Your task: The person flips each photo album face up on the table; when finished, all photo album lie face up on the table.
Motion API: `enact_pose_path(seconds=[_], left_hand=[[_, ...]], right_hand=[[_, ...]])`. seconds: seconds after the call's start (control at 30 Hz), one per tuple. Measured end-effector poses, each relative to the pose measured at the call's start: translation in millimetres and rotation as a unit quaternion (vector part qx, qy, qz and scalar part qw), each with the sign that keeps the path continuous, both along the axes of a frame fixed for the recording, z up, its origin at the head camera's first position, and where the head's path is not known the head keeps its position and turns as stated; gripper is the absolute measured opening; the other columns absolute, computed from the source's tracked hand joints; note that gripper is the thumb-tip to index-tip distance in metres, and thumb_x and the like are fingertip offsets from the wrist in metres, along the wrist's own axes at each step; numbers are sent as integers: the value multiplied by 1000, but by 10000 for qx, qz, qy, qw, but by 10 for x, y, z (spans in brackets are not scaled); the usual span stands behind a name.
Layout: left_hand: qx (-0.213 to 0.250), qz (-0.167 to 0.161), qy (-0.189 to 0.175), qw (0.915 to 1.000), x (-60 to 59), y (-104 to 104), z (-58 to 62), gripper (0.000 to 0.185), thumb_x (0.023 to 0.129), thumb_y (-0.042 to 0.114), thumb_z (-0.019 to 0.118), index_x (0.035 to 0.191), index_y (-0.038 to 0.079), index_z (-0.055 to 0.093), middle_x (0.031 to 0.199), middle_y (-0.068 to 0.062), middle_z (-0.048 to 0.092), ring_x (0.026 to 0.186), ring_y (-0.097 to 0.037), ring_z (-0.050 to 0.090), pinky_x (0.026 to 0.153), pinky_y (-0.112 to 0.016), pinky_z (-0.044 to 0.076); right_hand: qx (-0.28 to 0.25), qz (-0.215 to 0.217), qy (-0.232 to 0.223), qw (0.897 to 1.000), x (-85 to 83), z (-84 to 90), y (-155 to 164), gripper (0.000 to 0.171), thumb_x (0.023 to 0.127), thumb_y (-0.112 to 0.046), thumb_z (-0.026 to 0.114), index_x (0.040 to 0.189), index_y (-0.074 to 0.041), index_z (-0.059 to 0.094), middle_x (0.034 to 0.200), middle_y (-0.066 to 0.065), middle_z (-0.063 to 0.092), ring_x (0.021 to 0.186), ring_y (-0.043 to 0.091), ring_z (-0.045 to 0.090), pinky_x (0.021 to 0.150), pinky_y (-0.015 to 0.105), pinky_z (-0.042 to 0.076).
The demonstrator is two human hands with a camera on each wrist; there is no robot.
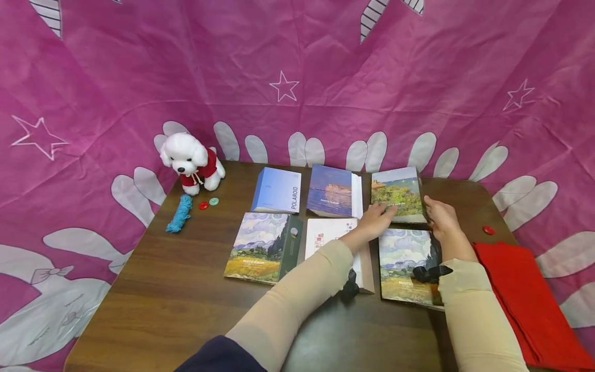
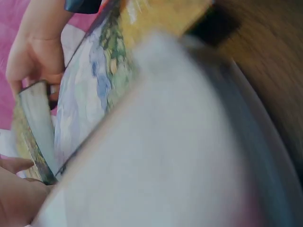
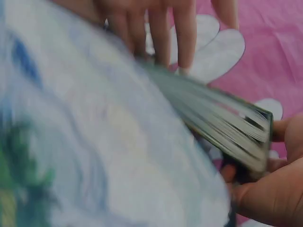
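At the back right of the table lies a photo album (image 1: 398, 188) with a painted garden cover. My right hand (image 1: 443, 219) grips its right edge, thumb and fingers at the corner in the right wrist view. My left hand (image 1: 373, 221) is at its front left, straight fingers touching the cover. In front lies another photo album (image 1: 402, 258) with a wheat-field painting, partly covered by my right wrist. A white album (image 1: 325, 227) lies under my left forearm, partly hidden. The gripped album's page edges (image 3: 222, 118) face the right wrist camera.
A blue Polaroid album (image 1: 278, 190), a purple sea-painting album (image 1: 330, 188) and another wheat-field album (image 1: 260, 243) lie leftward. Farther left are a white toy dog (image 1: 186, 160), blue yarn (image 1: 179, 213), a red button (image 1: 203, 205) and green button (image 1: 214, 201). Red cloth (image 1: 525, 289) lies right.
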State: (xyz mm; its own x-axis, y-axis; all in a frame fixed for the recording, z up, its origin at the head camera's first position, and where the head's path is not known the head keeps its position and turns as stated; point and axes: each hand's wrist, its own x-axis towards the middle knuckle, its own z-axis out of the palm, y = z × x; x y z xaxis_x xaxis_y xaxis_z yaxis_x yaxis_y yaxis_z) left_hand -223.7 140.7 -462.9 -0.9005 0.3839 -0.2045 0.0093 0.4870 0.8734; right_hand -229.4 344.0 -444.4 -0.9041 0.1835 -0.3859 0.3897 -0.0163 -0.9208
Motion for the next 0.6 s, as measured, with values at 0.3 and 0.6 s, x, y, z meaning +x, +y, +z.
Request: enact_pose_path(seconds=[0.3,0.6], left_hand=[[390,-112,-91,9991,1,55,33,63,105,64,24,159,34,33,167,7,24,152,-17,23,122,-48,22],[882,-75,-118,9960,3,105,157,61,105,63,25,159,37,31,161,15,34,148,-17,33,120,-45,28]], right_hand=[[103,-915,760,9928,67,201,-188,48,102,-34,59,142,-8,49,100,-6,53,77,4,53,62,18,47],[567,-1475,1390,9776,123,296,-445,36,97,-31,68,127,-13,61,99,-6,54,73,6,50,52,18,45]])
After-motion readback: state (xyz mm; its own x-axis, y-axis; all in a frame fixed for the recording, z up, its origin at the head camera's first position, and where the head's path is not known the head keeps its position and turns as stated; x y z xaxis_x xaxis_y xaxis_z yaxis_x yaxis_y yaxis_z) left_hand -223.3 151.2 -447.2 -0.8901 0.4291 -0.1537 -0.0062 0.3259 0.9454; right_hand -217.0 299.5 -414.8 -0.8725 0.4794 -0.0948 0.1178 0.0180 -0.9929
